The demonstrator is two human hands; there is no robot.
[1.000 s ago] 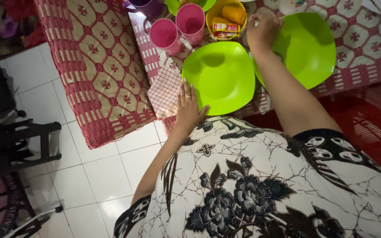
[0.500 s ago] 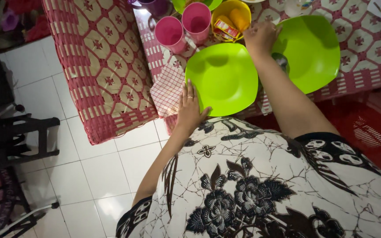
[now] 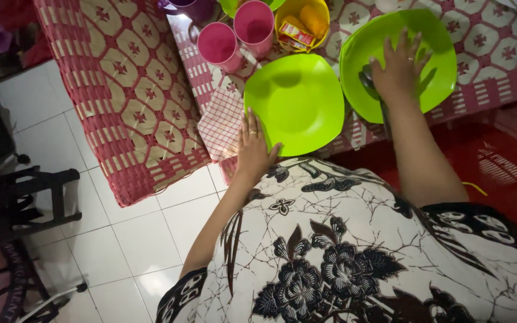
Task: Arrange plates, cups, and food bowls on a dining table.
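Note:
My left hand [image 3: 252,146] lies flat with fingers apart, a ring on one finger. It touches the near left rim of a lime green square plate [image 3: 297,101] and the red checked cloth [image 3: 221,124] beside it. My right hand [image 3: 399,67] rests palm down with spread fingers inside a second lime green plate [image 3: 435,48] to the right. A metal spoon [image 3: 367,79] lies at that plate's left rim, partly under my right hand, its handle running toward me. Neither hand grips anything.
Two pink cups [image 3: 218,43] [image 3: 255,23], a purple cup [image 3: 189,7] and a yellow bowl [image 3: 302,21] holding small packets stand behind the plates on a red-and-cream woven mat [image 3: 127,90]. White tiled floor [image 3: 133,239] and a black chair frame [image 3: 31,197] are on the left, a red mat [image 3: 498,161] on the right.
My right hand moved from beside the yellow bowl to the right, and now lies open on the right green plate over the spoon. My left hand stayed put.

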